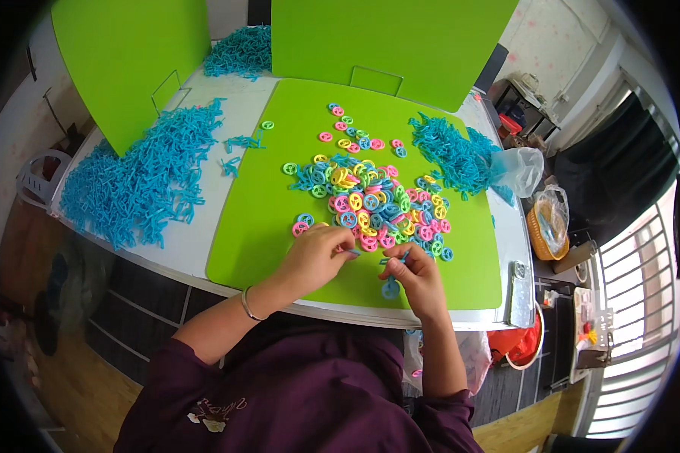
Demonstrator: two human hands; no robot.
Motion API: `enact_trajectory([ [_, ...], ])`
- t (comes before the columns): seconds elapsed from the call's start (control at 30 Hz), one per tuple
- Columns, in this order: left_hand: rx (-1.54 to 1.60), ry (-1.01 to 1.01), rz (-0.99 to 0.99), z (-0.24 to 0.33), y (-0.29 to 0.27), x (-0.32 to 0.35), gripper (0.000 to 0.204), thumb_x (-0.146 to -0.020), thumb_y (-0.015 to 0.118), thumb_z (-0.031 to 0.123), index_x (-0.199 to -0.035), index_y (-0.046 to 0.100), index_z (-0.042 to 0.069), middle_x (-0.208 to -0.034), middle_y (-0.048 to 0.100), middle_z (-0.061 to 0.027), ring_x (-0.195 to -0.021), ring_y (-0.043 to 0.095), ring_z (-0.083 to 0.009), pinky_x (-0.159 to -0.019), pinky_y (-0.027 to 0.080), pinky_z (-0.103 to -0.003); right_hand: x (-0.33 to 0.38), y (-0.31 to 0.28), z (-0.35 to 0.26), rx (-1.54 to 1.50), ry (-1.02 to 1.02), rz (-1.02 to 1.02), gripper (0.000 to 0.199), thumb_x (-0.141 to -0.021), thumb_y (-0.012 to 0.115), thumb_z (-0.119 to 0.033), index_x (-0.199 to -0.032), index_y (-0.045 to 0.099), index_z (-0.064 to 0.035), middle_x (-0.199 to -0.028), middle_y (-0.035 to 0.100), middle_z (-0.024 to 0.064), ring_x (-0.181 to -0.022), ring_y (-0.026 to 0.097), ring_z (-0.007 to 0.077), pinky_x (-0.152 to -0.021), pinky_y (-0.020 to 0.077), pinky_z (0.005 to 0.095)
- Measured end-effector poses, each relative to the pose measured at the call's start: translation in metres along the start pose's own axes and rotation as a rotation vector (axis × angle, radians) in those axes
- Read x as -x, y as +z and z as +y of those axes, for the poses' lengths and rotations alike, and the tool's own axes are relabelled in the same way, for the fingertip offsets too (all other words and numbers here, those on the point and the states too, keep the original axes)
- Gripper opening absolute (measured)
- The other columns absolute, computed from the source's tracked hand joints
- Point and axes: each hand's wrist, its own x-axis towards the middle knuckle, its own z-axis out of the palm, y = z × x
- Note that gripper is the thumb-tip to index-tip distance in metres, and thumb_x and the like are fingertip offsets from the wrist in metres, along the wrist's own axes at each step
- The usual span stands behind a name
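Note:
My right hand (414, 279) is closed in a pinch on a blue plastic piece, with a round blue wheel (390, 289) hanging below the fingers. Just left of it, my left hand (317, 255) has thumb and fingertips pressed together. A bit of blue shows at those fingertips, too small to make out. Both hands are above the near part of a green board (257, 257). Right beyond them lies a heap of small spoked plastic wheels (370, 202) in pink, yellow, green and blue. A few blue stick-like pieces (304, 178) lie at the heap's left edge.
Large piles of blue plastic pieces lie left (140, 181) and right (453, 155) of the board, another at the back (240, 53). Upright green panels (385, 45) stand behind. A phone (520, 291) lies at the white table's right edge, and a clear plastic bag (517, 172) by the right pile.

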Motion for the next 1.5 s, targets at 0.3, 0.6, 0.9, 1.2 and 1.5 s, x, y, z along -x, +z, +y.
enact_trajectory([
  [0.3, 1.244, -0.627, -0.125, 0.004, 0.003, 0.016, 0.012, -0.091, 0.06, 0.018, -0.094, 0.06, 0.007, -0.079, 0.059, 0.003, -0.065, 0.054, -0.003, -0.056, 0.043, -0.017, 0.001, 0.028, -0.007, -0.122, -0.021, -0.145, 0.02, -0.09, 0.059, -0.01, -0.107, 0.054, 0.0001, -0.082, 0.061, 0.0041, -0.078, 0.063, 0.0141, -0.073, 0.0497, 0.0271],
  [0.6, 1.215, -0.62, -0.118, 0.007, 0.013, 0.024, 0.01, -0.093, 0.056, 0.018, -0.088, 0.055, 0.009, -0.072, 0.049, 0.0054, -0.058, 0.042, -0.0008, -0.051, 0.032, -0.015, 0.001, 0.027, 0.006, -0.062, 0.002, -0.134, 0.018, -0.089, 0.061, -0.006, -0.104, 0.059, 0.0022, -0.091, 0.066, 0.0082, -0.083, 0.064, 0.0134, -0.073, 0.0498, 0.0259],
  [0.9, 1.072, -0.501, 0.054, 0.011, 0.032, 0.032, 0.01, -0.095, 0.053, 0.018, -0.089, 0.052, 0.01, -0.072, 0.05, 0.0054, -0.059, 0.044, 0.0002, -0.05, 0.033, -0.014, -0.001, 0.035, 0.007, -0.063, 0.014, 0.017, 0.01, -0.086, 0.065, -0.006, -0.093, 0.066, 0.0015, -0.082, 0.067, 0.0052, -0.075, 0.062, 0.0093, -0.068, 0.0487, 0.0221],
  [1.2, 0.952, -0.431, 0.151, 0.017, 0.031, 0.037, 0.014, -0.096, 0.051, 0.019, -0.09, 0.049, 0.007, -0.071, 0.056, 0.0009, -0.056, 0.047, -0.0015, -0.05, 0.039, -0.016, 0.0, 0.052, 0.008, -0.169, -0.014, 0.166, 0.009, -0.086, 0.063, -0.004, -0.092, 0.064, 0.0027, -0.076, 0.066, 0.0048, -0.068, 0.062, 0.0095, -0.063, 0.0475, 0.021],
  [1.5, 0.928, -0.234, 0.105, 0.011, 0.034, 0.041, 0.013, -0.093, 0.055, 0.012, -0.096, 0.048, 0.002, -0.076, 0.059, -0.005, -0.063, 0.057, -0.0083, -0.057, 0.049, -0.022, -0.001, 0.04, 0.011, -0.264, 0.106, 0.17, 0.008, -0.085, 0.064, -0.003, -0.091, 0.065, 0.0024, -0.08, 0.067, 0.0073, -0.069, 0.062, 0.0121, -0.064, 0.0494, 0.0251],
])
